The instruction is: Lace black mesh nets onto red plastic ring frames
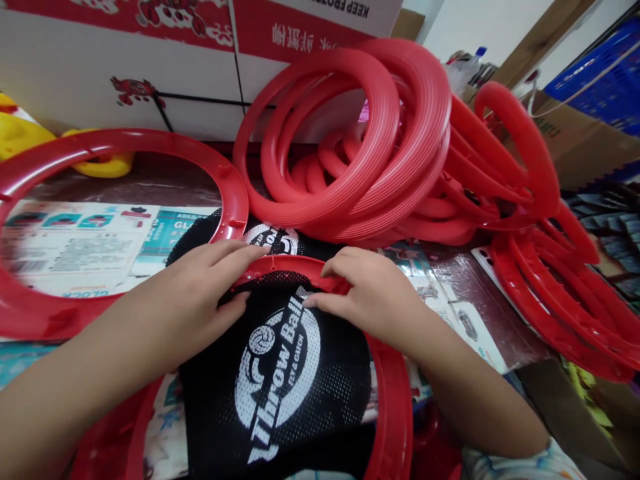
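Hands placed over a black mesh (295, 373) on a red ring (393, 400).
The forearms are extended inward from both sides, and the left hand (215, 283) and right hand (367, 287) are bent over the ring's far rim, thumbs at the mesh; whether either is clamped on it cannot be told. The mesh is spread across the ring, both cut off at the lower edge. A second mesh (274, 239) beyond is partly hidden by the left hand.
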A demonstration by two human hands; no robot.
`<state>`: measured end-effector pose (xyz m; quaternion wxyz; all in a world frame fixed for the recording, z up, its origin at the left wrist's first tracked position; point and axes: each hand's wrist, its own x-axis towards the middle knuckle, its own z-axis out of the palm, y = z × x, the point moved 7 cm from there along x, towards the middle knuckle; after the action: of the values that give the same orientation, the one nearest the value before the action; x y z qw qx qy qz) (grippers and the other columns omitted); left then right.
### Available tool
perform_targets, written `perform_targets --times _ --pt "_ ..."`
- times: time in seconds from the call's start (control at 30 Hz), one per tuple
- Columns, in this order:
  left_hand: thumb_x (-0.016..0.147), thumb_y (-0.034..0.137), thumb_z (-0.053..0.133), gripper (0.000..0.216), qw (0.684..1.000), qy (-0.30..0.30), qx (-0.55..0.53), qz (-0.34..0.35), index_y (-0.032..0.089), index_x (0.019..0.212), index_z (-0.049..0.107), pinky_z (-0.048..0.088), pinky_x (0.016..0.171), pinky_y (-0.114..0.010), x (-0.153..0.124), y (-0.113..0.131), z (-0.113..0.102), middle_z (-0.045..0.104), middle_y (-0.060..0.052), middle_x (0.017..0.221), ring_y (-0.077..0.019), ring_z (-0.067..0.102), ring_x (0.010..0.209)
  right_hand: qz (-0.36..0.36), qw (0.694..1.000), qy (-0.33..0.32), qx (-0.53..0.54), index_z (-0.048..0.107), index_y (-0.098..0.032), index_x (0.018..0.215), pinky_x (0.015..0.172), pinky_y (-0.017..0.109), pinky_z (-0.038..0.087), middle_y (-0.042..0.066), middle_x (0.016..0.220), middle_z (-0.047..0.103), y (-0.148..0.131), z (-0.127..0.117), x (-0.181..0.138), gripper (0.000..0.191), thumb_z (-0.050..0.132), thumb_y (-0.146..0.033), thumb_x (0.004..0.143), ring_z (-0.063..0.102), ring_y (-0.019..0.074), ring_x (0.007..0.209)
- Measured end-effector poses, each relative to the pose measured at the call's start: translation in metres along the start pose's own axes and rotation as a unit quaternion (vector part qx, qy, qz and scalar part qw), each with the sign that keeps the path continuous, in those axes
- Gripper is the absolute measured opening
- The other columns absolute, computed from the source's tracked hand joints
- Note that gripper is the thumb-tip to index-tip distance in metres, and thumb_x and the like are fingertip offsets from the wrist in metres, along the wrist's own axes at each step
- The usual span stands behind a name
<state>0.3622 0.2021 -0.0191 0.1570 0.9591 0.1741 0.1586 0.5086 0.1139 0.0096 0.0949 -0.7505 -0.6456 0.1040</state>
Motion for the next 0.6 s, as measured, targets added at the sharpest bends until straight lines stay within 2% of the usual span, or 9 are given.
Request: perform_targets --times 0.1,0.23,0.33,0.43,0.6 --pt "0.085 0.027 0.044 0.043 0.999 -0.006 0.051 0.002 0.021 0.128 0.045 0.052 0.084 -0.048 -0.003 0.004 -0.002 0.055 -0.014 0.123 -0.0313 0.057 0.108 -0.035 0.999 -0.008 -0.025 0.069 -0.013 0.082 0.071 0.03 0.037 0.007 0.083 0.066 -0.008 0.01 0.001 0.031 0.065 -0.044 0.083 0.056 0.0183 0.079" --pt "0.084 0.029 0.047 0.039 0.993 -0.036 0.116 -0.001 0.022 0.122 0.05 0.052 0.072 -0.051 -0.003 0.01 0.003 0.063 -0.011 0.103 -0.033 0.06 0.09 -0.067 0.997 -0.005 0.047 0.071 -0.014 0.081 0.072 0.027 0.038 0.005 0.079 0.067 -0.012 0.015 0.003 0.022 0.057 -0.028 0.09 0.055 0.0145 0.076" --pt "0.086 0.027 0.049 0.04 0.994 -0.007 0.09 0.065 0.017 0.124 0.049 0.051 0.081 -0.052 0.001 0.025 0.005 0.06 -0.015 0.115 -0.0341 0.057 0.103 -0.039 0.992 -0.014 0.118 0.069 -0.014 0.079 0.066 0.024 0.037 0.003 0.074 0.066 -0.007 0.014 0.005 0.018 0.059 -0.024 0.088 0.055 0.0115 0.069" --pt "0.089 0.022 0.048 0.035 0.992 0.014 0.012 0.125 0.014 0.124 0.049 0.048 0.094 -0.048 0.001 0.036 0.009 0.054 -0.016 0.127 -0.03 0.051 0.116 0.015 0.981 -0.029 0.189 0.068 -0.014 0.078 0.06 0.022 0.036 -0.001 0.069 0.064 0.001 0.015 0.006 0.01 0.063 -0.021 0.084 0.053 0.0085 0.062" --pt "0.09 0.015 0.047 0.036 0.992 0.003 -0.032 0.125 0.016 0.126 0.05 0.046 0.099 -0.049 -0.003 0.033 0.017 0.048 -0.014 0.133 -0.0281 0.048 0.121 0.047 0.96 -0.004 0.276 0.066 -0.015 0.082 0.057 0.02 0.037 -0.004 0.068 0.061 0.008 0.014 0.008 0.004 0.064 -0.016 0.079 0.052 0.0071 0.061"
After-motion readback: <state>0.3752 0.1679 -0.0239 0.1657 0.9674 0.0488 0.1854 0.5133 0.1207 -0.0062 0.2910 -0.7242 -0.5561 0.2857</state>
